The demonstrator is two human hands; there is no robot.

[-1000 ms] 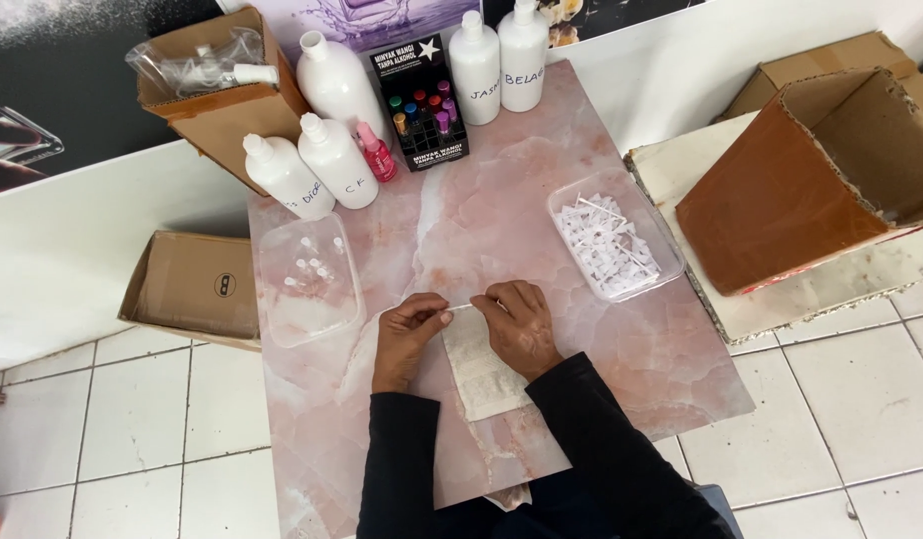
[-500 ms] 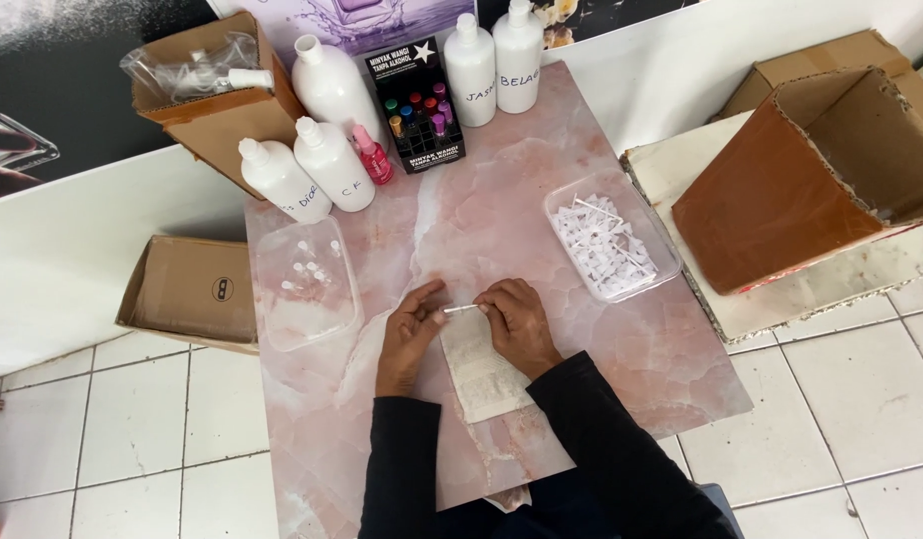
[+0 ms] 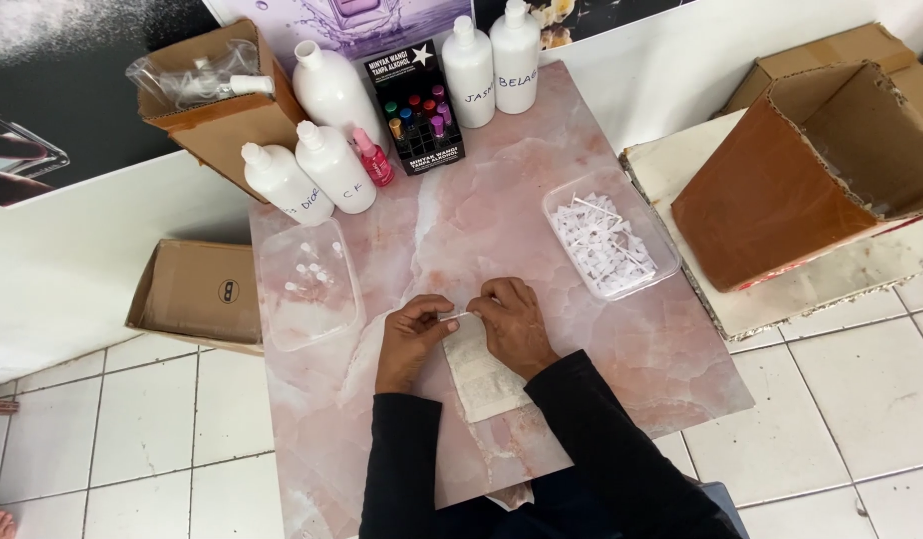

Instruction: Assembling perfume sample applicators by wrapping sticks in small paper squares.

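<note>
both hands (image 3: 461, 324) pinch a thin white stick (image 3: 459, 316) between closed fingertips.

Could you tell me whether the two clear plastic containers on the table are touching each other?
Apart: the head view shows bare table between the left container and the right container.

Long black sleeves down to both wrists, bare left hand (image 3: 411, 334) and right hand (image 3: 516, 324), no rings or watch showing.

bottles (image 3: 331, 140) behind — trays (image 3: 609, 243) left, right
</note>
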